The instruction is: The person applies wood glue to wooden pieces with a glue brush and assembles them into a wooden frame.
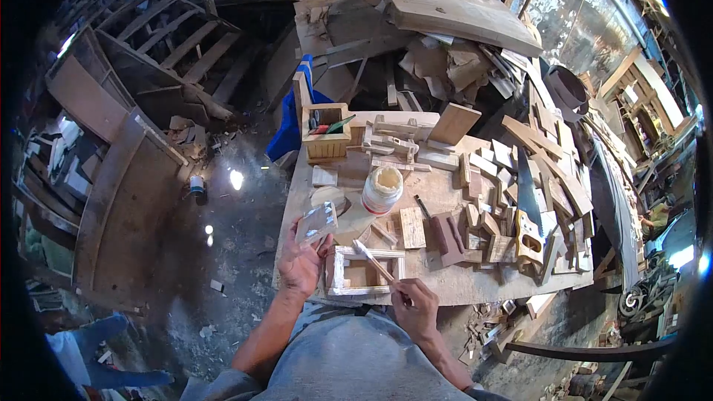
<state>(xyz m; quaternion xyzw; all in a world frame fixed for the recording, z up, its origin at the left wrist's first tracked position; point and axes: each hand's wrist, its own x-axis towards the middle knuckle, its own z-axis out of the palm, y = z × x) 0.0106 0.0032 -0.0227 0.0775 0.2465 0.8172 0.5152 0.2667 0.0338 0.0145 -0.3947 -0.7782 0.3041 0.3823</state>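
My left hand [300, 267] holds up a small flat rectangular piece [317, 223] smeared with white; its material is hard to tell. In my right hand [414, 306] is a brush [379, 266], its white-coated tip over a small wooden frame [335, 271]. The frame lies at the near table edge between my hands, white along its rim. Beyond it stands an open jar [382, 191] with pale, creamy contents. A small wood block [412, 228] and a brown wooden piece [446, 240] with a rounded bar lie to the right.
On the worktable [438, 288] are a slatted wooden box [327, 150] with tools, a handsaw [529, 212] with a yellow handle, and heaped offcuts [490, 230]. A thick plank [460, 18] lies at the back. A person's legs [111, 349] show at lower left.
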